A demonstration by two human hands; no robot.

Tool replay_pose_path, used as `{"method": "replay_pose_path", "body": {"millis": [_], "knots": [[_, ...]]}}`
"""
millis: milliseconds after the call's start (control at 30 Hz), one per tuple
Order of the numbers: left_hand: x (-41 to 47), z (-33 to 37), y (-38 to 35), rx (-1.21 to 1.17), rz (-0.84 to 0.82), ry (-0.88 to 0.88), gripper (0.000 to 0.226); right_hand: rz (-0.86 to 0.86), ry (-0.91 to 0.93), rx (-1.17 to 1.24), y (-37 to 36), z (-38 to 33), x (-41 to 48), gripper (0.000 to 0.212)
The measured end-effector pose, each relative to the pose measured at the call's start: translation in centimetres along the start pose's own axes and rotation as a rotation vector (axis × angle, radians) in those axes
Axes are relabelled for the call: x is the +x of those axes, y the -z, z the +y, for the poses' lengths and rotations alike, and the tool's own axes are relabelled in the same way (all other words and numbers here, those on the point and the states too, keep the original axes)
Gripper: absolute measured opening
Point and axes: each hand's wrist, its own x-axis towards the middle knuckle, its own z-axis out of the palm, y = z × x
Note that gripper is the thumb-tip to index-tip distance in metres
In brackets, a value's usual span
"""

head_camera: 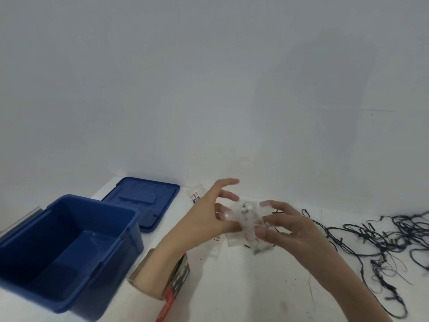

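Observation:
Above the white table [255, 287] both my hands hold a small clear plastic bag [249, 225] with small dark and silvery bits inside. My left hand [209, 214] pinches the bag's left side with thumb and lower fingers, while its index and middle fingers stick out. My right hand [285, 228] pinches the right side between thumb and fingertips. The bag is blurred.
An open blue plastic bin [69, 247] stands at the left, its blue lid [144, 201] lying flat behind it. A red and brown cardboard box [176, 282] sits under my left forearm. Tangled dark thread [383, 240] spreads at the right. More clear packets [197, 194] lie behind my hands.

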Motion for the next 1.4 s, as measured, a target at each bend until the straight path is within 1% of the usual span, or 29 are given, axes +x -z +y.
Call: {"method": "replay_pose_path", "body": {"millis": [33, 67, 100, 133, 167, 200, 233, 267, 333, 367, 400, 467, 533, 600, 633, 733, 800, 933, 1067, 1133, 1233, 1333, 1400], "knots": [[-0.3, -0.1, -0.3, -0.119, 0.052, -0.008, 0.073, 0.026, -0.001, 0.070, 0.1, -0.1, -0.2, 0.024], [-0.7, 0.0, -0.7, -0.295, 0.072, -0.007, 0.070, 0.053, 0.000, 0.156, 0.2, -0.1, -0.5, 0.022], [-1.1, -0.1, -1.2, -0.514, 0.073, 0.023, 0.062, 0.074, 0.004, 0.254, 0.1, -0.1, -0.7, 0.022], [-1.5, -0.1, -1.8, -0.757, 0.069, 0.094, 0.051, 0.083, 0.009, 0.346, 0.1, -0.2, -0.9, 0.024], [-1.6, -0.4, -2.4, -0.962, 0.050, 0.203, 0.044, 0.078, 0.014, 0.409, 0.0, -0.3, -1.1, 0.032], [-1.9, -0.6, -3.0, -1.067, 0.011, 0.327, 0.048, 0.061, 0.026, 0.437, 0.0, -0.5, -1.3, 0.044], [-2.3, -0.9, -3.5, -1.060, -0.067, 0.434, 0.055, 0.034, 0.041, 0.424, -0.1, -0.6, -1.5, 0.053], [-2.6, -1.1, -3.9, -0.993, -0.168, 0.502, 0.056, 0.006, 0.056, 0.381, -0.1, -0.9, -1.7, 0.055], [-3.5, -1.1, -4.5, -0.885, -0.368, 0.528, 0.046, -0.051, 0.084, 0.238, 0.2, -1.2, -2.1, 0.044], [-3.8, -1.1, -4.6, -0.875, -0.438, 0.531, 0.043, -0.073, 0.090, 0.183, 0.4, -1.3, -2.3, 0.040], [-3.9, -1.1, -4.7, -0.872, -0.476, 0.541, 0.042, -0.102, 0.092, 0.149, 0.5, -1.4, -2.5, 0.039], [-4.1, -1.1, -4.6, -0.894, -0.497, 0.542, 0.040, -0.154, 0.115, 0.077, 0.9, -1.7, -3.0, 0.046], [-4.1, -1.3, -4.6, -0.913, -0.490, 0.521, 0.039, -0.154, 0.158, -0.061, 1.2, -1.9, -3.4, 0.044], [-4.1, -1.7, -4.7, -0.939, -0.472, 0.490, 0.047, -0.098, 0.195, -0.217, 1.7, -1.7, -3.7, 0.037], [-4.1, -1.6, -4.7, -0.947, -0.462, 0.472, 0.048, -0.069, 0.210, -0.259, 1.9, -1.7, -3.9, 0.036], [-4.4, -1.4, -4.3, -1.010, -0.456, 0.421, 0.045, -0.005, 0.227, -0.274, 2.6, -2.2, -4.7, 0.037], [-4.4, -1.0, -4.0, -1.037, -0.461, 0.372, 0.045, 0.006, 0.260, -0.299, 2.9, -2.6, -5.2, 0.036], [-4.2, 0.1, -3.9, -0.943, -0.466, 0.310, 0.056, 0.005, 0.337, -0.442, 2.6, -2.9, -5.7, 0.031], [-4.1, 1.2, -4.3, -0.921, -0.442, 0.284, 0.063, 0.077, 0.369, -0.480, 2.3, -2.7, -5.9, 0.045], [-4.2, 1.8, -4.5, -0.939, -0.395, 0.287, 0.058, 0.097, 0.365, -0.470, 2.2, -2.7, -5.9, 0.047], [-4.5, 2.4, -4.7, -1.004, -0.291, 0.352, 0.037, 0.121, 0.358, -0.492, 2.2, -2.6, -6.0, 0.047], [-4.4, 2.3, -4.6, -1.115, -0.217, 0.400, 0.032, 0.140, 0.318, -0.523, 2.2, -2.2, -6.1, 0.046], [-4.3, 2.1, -4.4, -1.228, -0.175, 0.416, 0.037, 0.144, 0.273, -0.526, 2.5, -1.9, -6.1, 0.044]]}}
